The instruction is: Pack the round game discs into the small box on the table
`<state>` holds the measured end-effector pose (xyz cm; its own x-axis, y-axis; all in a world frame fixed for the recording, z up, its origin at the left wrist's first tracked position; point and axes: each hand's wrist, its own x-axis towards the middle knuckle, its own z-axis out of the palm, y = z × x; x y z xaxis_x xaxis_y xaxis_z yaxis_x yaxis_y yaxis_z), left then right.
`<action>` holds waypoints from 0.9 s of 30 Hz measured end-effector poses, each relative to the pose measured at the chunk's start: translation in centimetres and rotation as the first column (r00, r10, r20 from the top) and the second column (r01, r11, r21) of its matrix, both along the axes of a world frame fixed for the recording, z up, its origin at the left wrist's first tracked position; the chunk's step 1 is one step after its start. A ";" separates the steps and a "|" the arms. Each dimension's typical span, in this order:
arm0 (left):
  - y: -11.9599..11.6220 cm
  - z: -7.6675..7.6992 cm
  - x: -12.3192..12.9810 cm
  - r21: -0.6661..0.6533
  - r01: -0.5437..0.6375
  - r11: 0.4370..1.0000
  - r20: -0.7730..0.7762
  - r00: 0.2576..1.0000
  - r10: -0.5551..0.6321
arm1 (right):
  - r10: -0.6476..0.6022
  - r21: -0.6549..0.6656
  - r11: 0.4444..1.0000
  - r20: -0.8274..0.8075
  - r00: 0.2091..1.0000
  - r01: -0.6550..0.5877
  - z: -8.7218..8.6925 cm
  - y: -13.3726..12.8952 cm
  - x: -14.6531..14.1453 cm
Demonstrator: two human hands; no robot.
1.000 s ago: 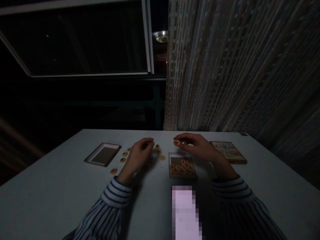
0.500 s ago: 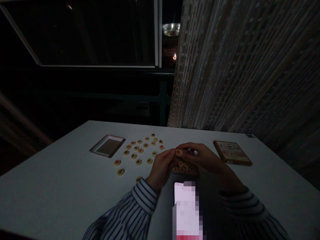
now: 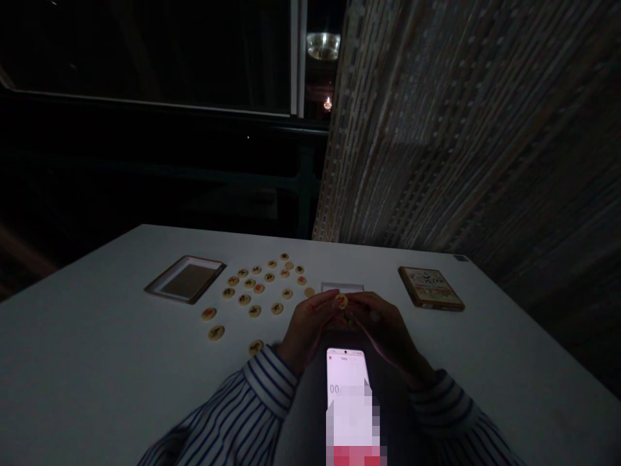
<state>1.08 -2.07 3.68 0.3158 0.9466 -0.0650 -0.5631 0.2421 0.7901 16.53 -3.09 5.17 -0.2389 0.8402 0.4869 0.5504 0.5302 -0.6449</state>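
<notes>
Side by side over the table, my left hand [image 3: 306, 325] and my right hand [image 3: 384, 325] have their fingertips closed around a round Chinese chess piece [image 3: 341, 301] with a red character facing me. Under it, between my palms, more pieces [image 3: 350, 321] show dimly in shadow, partly hidden by my fingers. Just behind my fingers, the pale edge of a flat tray or box [image 3: 342, 286] sticks out. Loose pieces [image 3: 259, 288] with black or red characters lie scattered left of my left hand, and a blank-looking one [image 3: 309, 292] is close to its fingers.
A shallow open box lid [image 3: 186, 279] lies on the white table [image 3: 97, 336] at the left. At the right rests a closed, decorated flat box [image 3: 431, 288]. A lit phone [image 3: 347, 375] is below my hands. A string curtain [image 3: 388, 129] hangs behind the table.
My right hand has come in against my left, so both now surround the red-character piece. A pale tray edge shows behind my fingers. My view has shifted slightly.
</notes>
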 end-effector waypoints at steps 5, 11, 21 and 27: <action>-0.1 -0.1 -0.1 0.078 0.052 0.996 -0.026 0.998 -0.050 | 0.053 0.015 0.998 0.002 0.999 -0.053 -0.1 -0.1 -0.3; 0.0 -0.2 0.0 0.048 -0.052 0.997 -0.074 0.996 0.055 | 0.094 -0.006 0.996 0.077 0.993 -0.094 0.2 -0.4 -0.6; 0.4 -0.4 0.2 0.074 -0.135 0.988 -0.125 0.982 0.144 | 0.027 0.079 0.996 0.182 0.983 -0.042 0.4 0.1 -0.5; 1.0 -0.4 -0.4 0.113 -0.185 0.976 -0.137 0.970 0.199 | 0.089 0.071 0.991 0.317 0.944 -0.117 2.8 1.7 -0.7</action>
<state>0.68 -1.07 3.27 0.1215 0.9926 -0.0006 -0.4676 0.0578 0.8821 15.85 -1.35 8.00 -0.4739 0.7605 0.4438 0.6563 0.6411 -0.3978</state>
